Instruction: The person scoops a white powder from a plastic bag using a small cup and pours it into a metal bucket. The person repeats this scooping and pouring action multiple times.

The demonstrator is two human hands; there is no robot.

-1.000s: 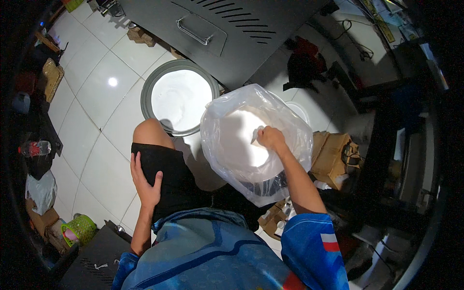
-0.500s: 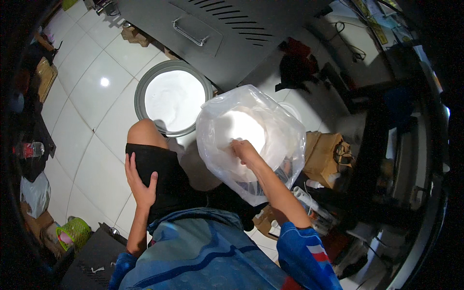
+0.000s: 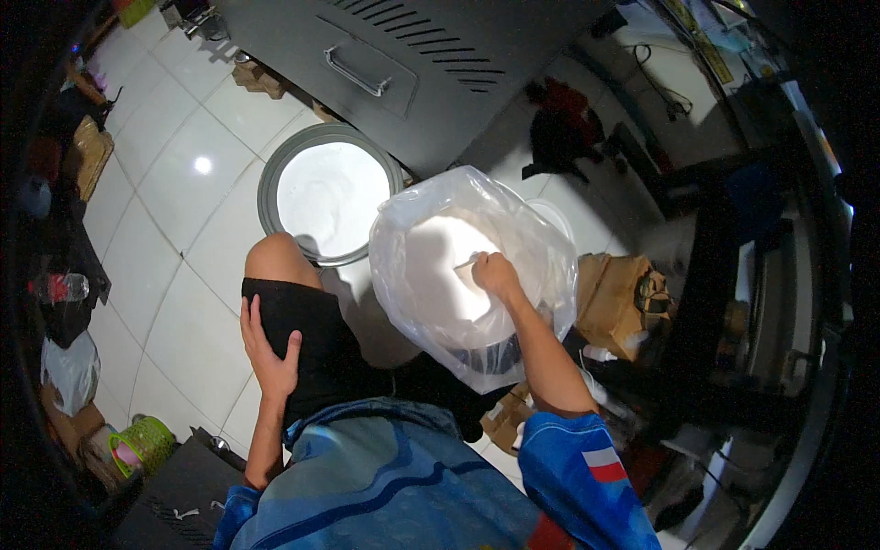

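My right hand (image 3: pixel 495 273) is closed in a fist over the white material (image 3: pixel 431 275) inside a clear plastic bag (image 3: pixel 541 302). Whatever the fingers grip, if anything, is too unclear to name. The bag's wide mouth is spread open, and its lower part hides behind its own folds and my leg. My left hand (image 3: pixel 273 359) lies on my thigh, on the black shorts, fingers spread and holding nothing. Left of the bag stands a round grey tub (image 3: pixel 268 197) with smooth white contents (image 3: pixel 332 197).
A grey metal cabinet (image 3: pixel 431 92) with a handle and slots rises behind the tub. Cardboard boxes (image 3: pixel 610 302) stand right of the bag. On the left lie a plastic bottle (image 3: pixel 64 288), a white plastic bag (image 3: pixel 69 371) and a green basket (image 3: pixel 142 443). White tiles (image 3: pixel 183 312) cover the floor.
My right hand has moved to the right and slightly up within the bag, away from the middle of the white material. My left hand stays on the thigh.
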